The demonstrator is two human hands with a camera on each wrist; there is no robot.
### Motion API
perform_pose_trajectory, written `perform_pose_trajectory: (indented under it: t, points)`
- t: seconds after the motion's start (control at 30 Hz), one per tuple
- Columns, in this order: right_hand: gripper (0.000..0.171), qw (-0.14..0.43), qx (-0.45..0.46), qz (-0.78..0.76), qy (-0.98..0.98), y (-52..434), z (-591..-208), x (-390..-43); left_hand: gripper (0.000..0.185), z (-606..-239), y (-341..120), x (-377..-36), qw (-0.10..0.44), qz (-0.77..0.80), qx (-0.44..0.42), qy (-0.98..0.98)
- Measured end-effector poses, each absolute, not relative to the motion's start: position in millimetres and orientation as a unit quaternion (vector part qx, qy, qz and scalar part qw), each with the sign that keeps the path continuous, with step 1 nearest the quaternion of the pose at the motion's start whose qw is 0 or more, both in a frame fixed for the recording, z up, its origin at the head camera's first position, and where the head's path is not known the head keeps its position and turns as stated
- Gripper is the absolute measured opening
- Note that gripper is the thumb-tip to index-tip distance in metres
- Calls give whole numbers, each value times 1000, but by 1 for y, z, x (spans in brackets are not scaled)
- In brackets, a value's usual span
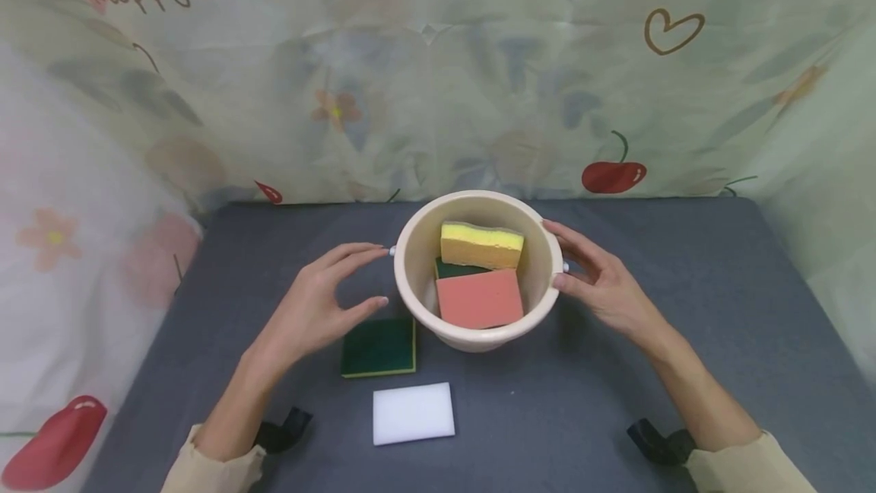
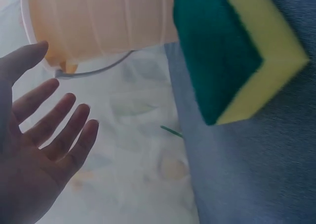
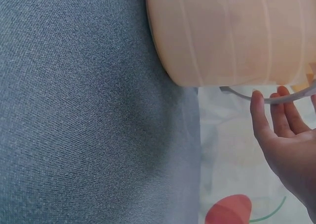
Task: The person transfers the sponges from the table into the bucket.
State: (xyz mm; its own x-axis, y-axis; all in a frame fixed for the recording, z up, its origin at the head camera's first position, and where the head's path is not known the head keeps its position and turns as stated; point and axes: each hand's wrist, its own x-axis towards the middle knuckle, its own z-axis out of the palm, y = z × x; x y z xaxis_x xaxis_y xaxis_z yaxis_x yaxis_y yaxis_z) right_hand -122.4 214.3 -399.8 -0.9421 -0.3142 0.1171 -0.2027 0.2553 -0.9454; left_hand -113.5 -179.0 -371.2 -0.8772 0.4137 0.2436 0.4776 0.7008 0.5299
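A cream plastic bucket (image 1: 417,280) stands mid-table. In it lie a yellow sponge (image 1: 481,244), a pink sponge (image 1: 479,297) and a green one (image 1: 453,269), mostly covered. My left hand (image 1: 322,303) hovers just left of the bucket with spread, straight fingers, its index tip near the rim. The left wrist view shows that hand (image 2: 44,135) apart from the bucket (image 2: 98,21). My right hand (image 1: 595,280) lies against the bucket's right side, thumb on the wall and fingers at the rim. In the right wrist view its fingertips (image 3: 269,108) reach the wire handle (image 3: 237,93).
A green-and-yellow sponge (image 1: 379,347) lies flat on the grey tablecloth (image 1: 650,371) below my left hand, also in the left wrist view (image 2: 232,51). A white sponge (image 1: 414,413) lies nearer the front edge. A printed curtain (image 1: 438,74) closes the back and sides.
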Motion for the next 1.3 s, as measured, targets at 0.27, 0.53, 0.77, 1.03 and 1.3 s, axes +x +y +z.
perform_pose_trajectory:
  t: [0.27, 0.53, 0.77, 1.03, 1.3]
  points:
    - [70, 46, -165, -586, 792, 215, -399, -122, 68, -381, -190, -107, 53, -308, -240, -919]
    - [70, 51, -159, -582, 796, 214, -400, -121, 75, -391, -198, -100, 22, -302, -228, -926]
    - [71, 50, -158, -579, 799, 213, -400, -121, 82, -401, -205, -96, -14, -297, -228, -927]
    - [71, 49, -154, -573, 803, 213, -400, -120, 85, -409, -209, -94, -37, -303, -228, -924]
    - [71, 48, -155, -572, 804, 213, -400, -121, 88, -417, -213, -91, -78, -301, -217, -925]
